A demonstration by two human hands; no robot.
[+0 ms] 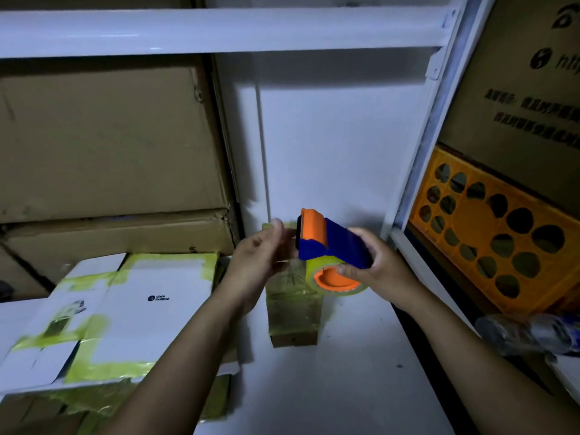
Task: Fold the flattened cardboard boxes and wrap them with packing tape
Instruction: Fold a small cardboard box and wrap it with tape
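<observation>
A small brown cardboard box (293, 312), wrapped in clear yellowish tape, stands upright on the white shelf surface (345, 372). My left hand (260, 255) holds its upper left side, fingers blurred. My right hand (373, 268) grips a blue and orange tape dispenser (329, 246) with a roll of clear tape (337, 279), held against the box's top right. A stack of flattened white boxes (125, 312) with yellow-green tape marks lies at the left.
Large brown cartons (103, 146) fill the shelf at back left. A white shelf beam (219, 29) runs overhead and a white post (423, 136) stands at right. An orange plastic crate (489, 227) and a plastic bottle (530, 331) are at right.
</observation>
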